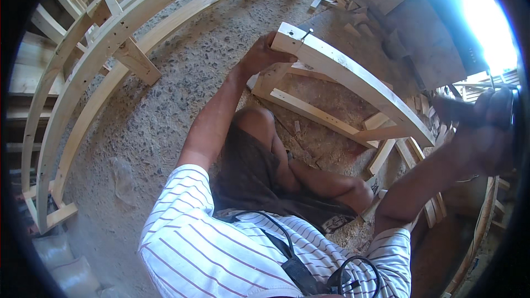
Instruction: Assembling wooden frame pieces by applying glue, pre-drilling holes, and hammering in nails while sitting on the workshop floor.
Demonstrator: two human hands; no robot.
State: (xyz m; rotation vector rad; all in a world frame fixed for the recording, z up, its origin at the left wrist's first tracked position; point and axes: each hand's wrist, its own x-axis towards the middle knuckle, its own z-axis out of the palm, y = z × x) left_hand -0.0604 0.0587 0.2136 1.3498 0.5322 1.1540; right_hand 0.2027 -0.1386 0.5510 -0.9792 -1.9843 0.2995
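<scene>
My left hand (264,55) is closed around the near left end of a pale wooden frame (353,74), thumb along its side. A nail (307,33) sticks up out of the top beam close to that hand. Below the beam, a lower wooden rail (320,113) and short cross pieces join the frame, which rests on the ground before my folded legs. At the far right my raised right hand (488,143) grips a dark tool (469,109), smeared by motion and partly lost in shadow. Its exact kind cannot be made out.
Large curved wooden frames (105,49) stand along the left side. Offcuts (342,3) lie at the back, near leaning boards (408,27). More wood strips (411,154) are piled right of the frame. Rough, stony floor (160,105) spreads to the left.
</scene>
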